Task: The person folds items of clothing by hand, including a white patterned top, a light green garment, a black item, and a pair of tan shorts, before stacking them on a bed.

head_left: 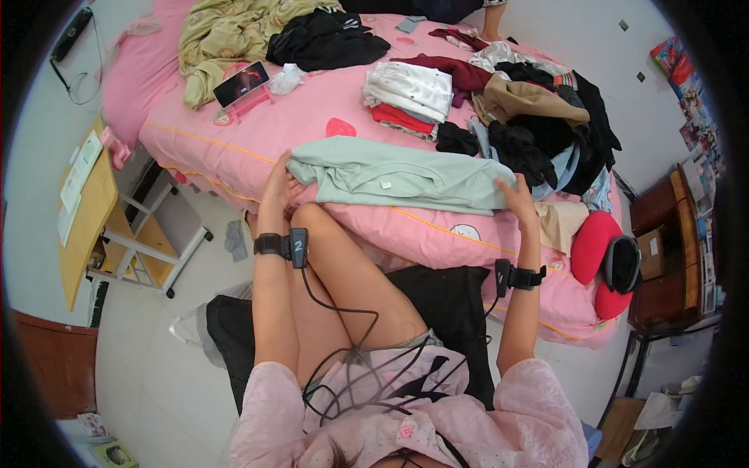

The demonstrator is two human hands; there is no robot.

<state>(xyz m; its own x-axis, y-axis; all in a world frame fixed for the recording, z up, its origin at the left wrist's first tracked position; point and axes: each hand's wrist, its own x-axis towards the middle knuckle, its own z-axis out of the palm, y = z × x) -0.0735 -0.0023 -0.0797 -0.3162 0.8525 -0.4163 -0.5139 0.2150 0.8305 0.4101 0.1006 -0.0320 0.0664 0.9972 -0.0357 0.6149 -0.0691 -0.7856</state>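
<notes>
A pale mint-green garment (398, 175), perhaps a sweatshirt, lies folded into a long strip along the near edge of the bed. At its left end, my left hand (288, 184) grips the cloth, with some fingers tucked out of sight. My right hand (516, 196) pinches the opposite end between thumb and fingers. A small white patch (386, 185) shows near the garment's folded neckline. Just beyond it stands a stack of folded clothes (408, 93), white on top with red below.
Loose clothes (532, 128) are heaped at the right of the bed (316, 111). A phone (241, 85) leans on a pink stand at the left. Another person's arm (494, 22) shows at the far side. Cables (374, 316) run from my wrist straps across my lap.
</notes>
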